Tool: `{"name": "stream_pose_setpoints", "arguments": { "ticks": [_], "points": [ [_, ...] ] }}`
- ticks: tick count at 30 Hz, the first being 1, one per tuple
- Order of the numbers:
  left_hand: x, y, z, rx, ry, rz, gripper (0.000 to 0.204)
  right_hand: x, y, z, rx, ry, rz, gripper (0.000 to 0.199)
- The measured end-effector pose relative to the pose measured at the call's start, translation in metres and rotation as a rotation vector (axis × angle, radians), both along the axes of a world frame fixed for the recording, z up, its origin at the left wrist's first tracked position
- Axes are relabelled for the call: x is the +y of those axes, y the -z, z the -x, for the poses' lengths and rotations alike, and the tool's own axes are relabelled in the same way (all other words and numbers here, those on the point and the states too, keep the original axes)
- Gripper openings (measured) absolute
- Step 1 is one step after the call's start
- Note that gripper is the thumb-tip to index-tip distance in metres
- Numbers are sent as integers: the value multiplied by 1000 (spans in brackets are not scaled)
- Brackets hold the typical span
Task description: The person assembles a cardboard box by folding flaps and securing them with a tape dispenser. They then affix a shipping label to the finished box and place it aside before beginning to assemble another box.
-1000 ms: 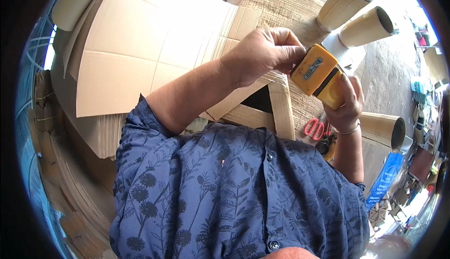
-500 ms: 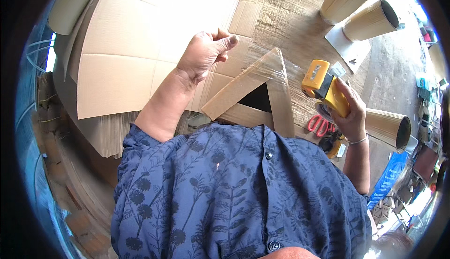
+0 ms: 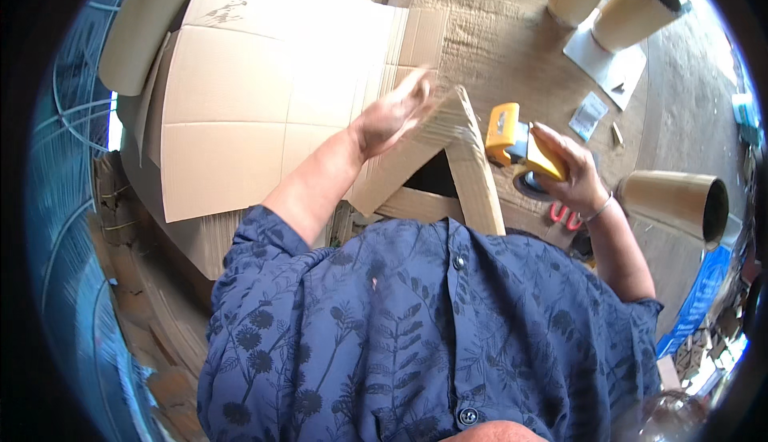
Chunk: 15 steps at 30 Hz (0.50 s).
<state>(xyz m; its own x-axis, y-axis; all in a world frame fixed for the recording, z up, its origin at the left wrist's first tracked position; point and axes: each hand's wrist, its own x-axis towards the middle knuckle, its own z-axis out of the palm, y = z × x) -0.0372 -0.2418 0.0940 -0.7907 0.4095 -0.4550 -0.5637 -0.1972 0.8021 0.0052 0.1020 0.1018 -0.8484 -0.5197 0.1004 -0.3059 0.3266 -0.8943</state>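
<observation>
In front of my body stands a triangular cardboard frame [image 3: 474, 190], its dark middle open. Shiny clear tape [image 3: 448, 126] lies across the frame near its peak. My right hand [image 3: 582, 172] is closed round a yellow tape dispenser [image 3: 549, 156] just right of the peak. On the left, my left hand [image 3: 394, 118] has its fingers stretched out beside the frame's upper left side, slightly blurred. It holds nothing I can see; whether it touches the tape I cannot tell.
Large cardboard sheets [image 3: 224, 82] cover the left of the table. Two tubes [image 3: 638, 10] stand at the far right, and another tube [image 3: 668, 198] lies nearer. Red-handled scissors [image 3: 565, 216] are partly hidden below my right hand. A printed slip [image 3: 588, 116] lies beyond.
My left hand has opened from a closed fist and moved right and down toward the frame's peak. The tape dispenser has shifted left, closer to the frame.
</observation>
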Motion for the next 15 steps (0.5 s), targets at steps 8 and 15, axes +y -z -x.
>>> {"name": "stream_pose_setpoints", "arguments": {
  "ticks": [8,15],
  "points": [
    [8,27,28,180,305,605,66,-6,10,6,-18,-57,38,73],
    [69,-76,-8,918,407,1127,40,10,27,15,-20,-92,179,72]
  ]
}}
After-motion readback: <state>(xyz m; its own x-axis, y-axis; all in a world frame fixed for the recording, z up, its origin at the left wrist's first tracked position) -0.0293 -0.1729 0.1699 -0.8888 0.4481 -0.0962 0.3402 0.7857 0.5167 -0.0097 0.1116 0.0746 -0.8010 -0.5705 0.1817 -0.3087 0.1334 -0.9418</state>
